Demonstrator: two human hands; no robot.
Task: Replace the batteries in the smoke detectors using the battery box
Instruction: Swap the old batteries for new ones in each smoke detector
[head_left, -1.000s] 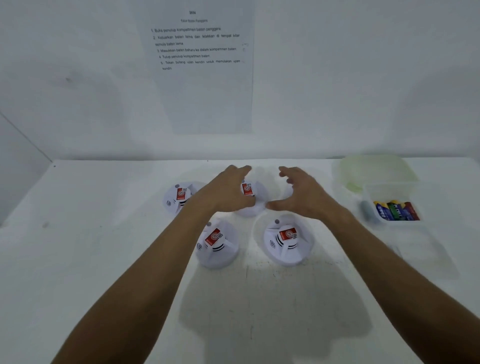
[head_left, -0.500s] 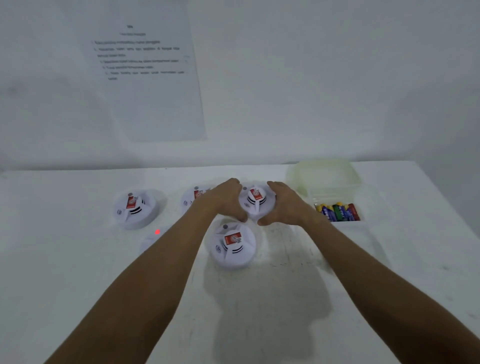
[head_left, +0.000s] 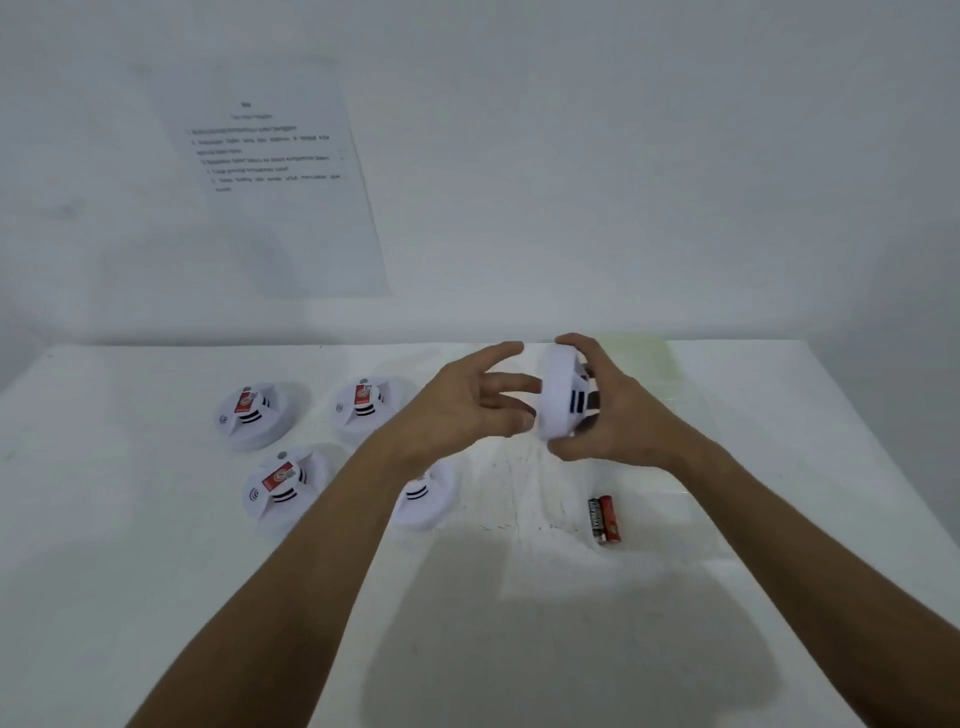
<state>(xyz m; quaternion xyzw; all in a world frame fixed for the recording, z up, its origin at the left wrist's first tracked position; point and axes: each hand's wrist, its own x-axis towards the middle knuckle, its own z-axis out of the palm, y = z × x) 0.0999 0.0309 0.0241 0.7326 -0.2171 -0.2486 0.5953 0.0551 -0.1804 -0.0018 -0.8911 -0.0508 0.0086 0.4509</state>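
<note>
The right hand (head_left: 618, 415) grips a white smoke detector (head_left: 563, 397) above the table (head_left: 156, 597), with its fingers curled over the top edge and its thumb under the lower edge. The detector is tipped on its side, so its flat back faces left and its slotted front faces the right palm. The left hand (head_left: 467, 410) is just beside it with the fingers spread and mostly straight. The fingertips reach the detector's back, but motion blur hides whether they actually touch it.

Four more smoke detectors lie flat on the table to the left. One is at far left (head_left: 254, 415) and another is beside it (head_left: 363, 408); both show a red label. A third sits nearer the person (head_left: 283, 488) and also has a red label. The fourth (head_left: 423, 496) is partly covered by the left forearm.

Two batteries (head_left: 604, 519) (red and black, side by side and touching) lie loose on the table, below and to the right of the held detector.

A pale greenish plastic box (head_left: 641, 351) peeks out behind the right hand at the back of the table. Its contents are hidden.

A printed sheet of paper (head_left: 275, 182) hangs on the white wall behind the table, and its text is too blurred to read.
</note>
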